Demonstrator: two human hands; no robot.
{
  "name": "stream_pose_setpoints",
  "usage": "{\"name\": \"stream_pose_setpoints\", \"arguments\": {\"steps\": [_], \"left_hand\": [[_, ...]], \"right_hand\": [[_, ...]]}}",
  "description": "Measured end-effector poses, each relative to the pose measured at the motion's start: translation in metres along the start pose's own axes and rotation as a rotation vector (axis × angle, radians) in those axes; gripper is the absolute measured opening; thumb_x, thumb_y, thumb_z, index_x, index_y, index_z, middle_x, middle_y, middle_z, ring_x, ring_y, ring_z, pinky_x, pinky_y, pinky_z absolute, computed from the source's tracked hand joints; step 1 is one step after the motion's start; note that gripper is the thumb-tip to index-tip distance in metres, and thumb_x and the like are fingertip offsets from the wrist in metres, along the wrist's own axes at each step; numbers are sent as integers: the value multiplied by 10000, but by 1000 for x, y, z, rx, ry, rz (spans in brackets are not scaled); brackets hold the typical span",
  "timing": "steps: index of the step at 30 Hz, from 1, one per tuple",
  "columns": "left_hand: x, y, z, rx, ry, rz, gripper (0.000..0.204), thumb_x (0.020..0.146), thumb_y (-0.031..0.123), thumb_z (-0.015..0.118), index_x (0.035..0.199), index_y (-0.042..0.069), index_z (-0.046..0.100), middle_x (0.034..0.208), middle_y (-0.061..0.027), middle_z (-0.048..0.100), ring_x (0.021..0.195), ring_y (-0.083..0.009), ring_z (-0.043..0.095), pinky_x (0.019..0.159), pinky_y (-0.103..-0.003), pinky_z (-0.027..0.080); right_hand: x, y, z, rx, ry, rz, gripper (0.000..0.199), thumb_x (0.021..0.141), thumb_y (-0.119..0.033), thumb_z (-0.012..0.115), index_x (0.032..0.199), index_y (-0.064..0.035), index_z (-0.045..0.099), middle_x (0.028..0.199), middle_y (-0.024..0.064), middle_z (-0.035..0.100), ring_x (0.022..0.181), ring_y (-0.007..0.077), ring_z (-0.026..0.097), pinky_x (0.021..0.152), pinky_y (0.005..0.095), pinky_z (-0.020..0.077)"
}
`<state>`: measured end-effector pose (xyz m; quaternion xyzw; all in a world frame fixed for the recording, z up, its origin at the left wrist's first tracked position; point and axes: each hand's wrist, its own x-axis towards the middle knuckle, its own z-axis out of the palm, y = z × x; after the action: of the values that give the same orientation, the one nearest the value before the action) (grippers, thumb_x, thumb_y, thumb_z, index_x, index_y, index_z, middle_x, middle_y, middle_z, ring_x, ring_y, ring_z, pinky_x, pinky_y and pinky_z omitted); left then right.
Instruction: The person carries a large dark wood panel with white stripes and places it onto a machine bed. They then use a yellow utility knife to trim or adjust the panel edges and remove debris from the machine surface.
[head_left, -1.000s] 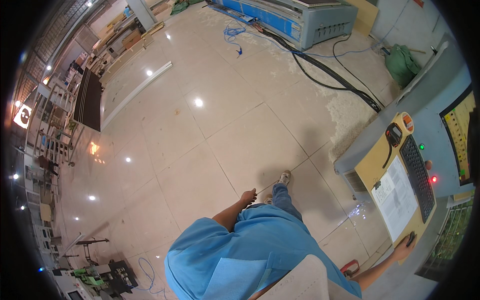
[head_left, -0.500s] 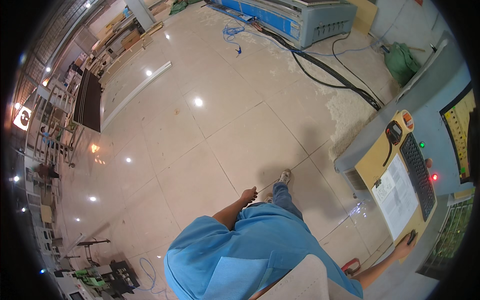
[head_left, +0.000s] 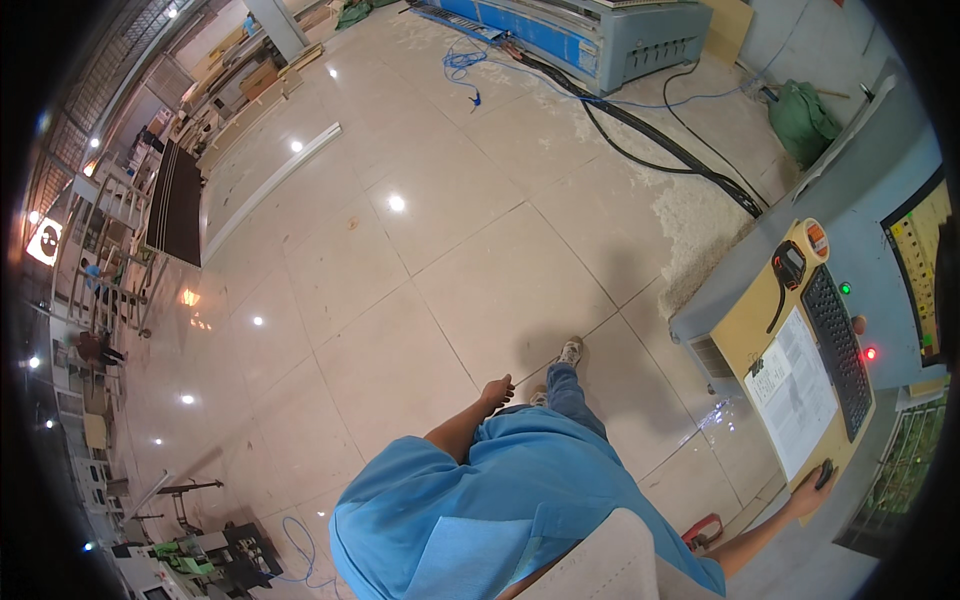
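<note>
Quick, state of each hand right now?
Left hand: loosely closed, nothing visible in it.
Right hand: closed on a small, rounded black computer mouse.

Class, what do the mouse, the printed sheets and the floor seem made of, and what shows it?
Mouse: probably plastic, dark rounded shell, finish unclear.
Printed sheets: apparently paper, matte white, thin and flat.
Floor: glossy tile, ceramic or stone unclear; straight joints, bright reflections.

Shows black on the mouse (head_left: pixel 824 474) and keyboard (head_left: pixel 838 350), tan on the bench (head_left: pixel 742 330), white with dark lines on the paper (head_left: pixel 797 400), orange-and-black on the tape measure (head_left: pixel 788 266), light blue on the shirt (head_left: pixel 400 500).
</note>
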<state>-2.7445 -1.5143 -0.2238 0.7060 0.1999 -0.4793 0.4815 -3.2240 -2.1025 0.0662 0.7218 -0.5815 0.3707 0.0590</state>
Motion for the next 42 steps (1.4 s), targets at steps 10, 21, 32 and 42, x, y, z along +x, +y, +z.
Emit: {"name": "stream_pose_setpoints", "arguments": {"steps": [10, 21, 32, 42], "left_hand": [[1, 1, 2, 13, -31, -19, 614, 986, 537, 387, 1181, 5, 624, 1073, -137, 654, 954, -259, 607, 836, -408, 480], [4, -1, 2, -4, -14, 1, 605, 974, 547, 394, 1117, 27, 667, 1008, -104, 667, 876, -228, 596, 755, -383, 473], [-1, 1, 2, -3, -4, 0, 612, 966, 552, 398, 1112, 21, 664, 988, -103, 668, 844, -220, 588, 718, -362, 463], [0, 3, 2, 2, -16, 20, 626, 965, 563, 389, 1114, 20, 661, 978, -94, 667, 836, -211, 585, 718, -368, 461]], "right_hand": [[0, -7, -2, -16, -11, 23, 489, 928, -301, 607, 1355, -69, 556, 1326, 163, 590, 1200, 341, 558, 992, 381, 428], [0, -7, -3, -30, 9, 5, 496, 928, -312, 603, 1362, -79, 550, 1307, 175, 596, 1186, 355, 561, 983, 396, 432], [0, -6, -3, 0, 1, 0, 520, 926, -328, 605, 1363, -55, 541, 1325, 187, 584, 1201, 355, 552, 996, 389, 422], [-1, -8, -4, -14, -10, 23, 533, 923, -348, 603, 1365, -57, 539, 1337, 183, 574, 1215, 356, 540, 1011, 396, 411]]}}
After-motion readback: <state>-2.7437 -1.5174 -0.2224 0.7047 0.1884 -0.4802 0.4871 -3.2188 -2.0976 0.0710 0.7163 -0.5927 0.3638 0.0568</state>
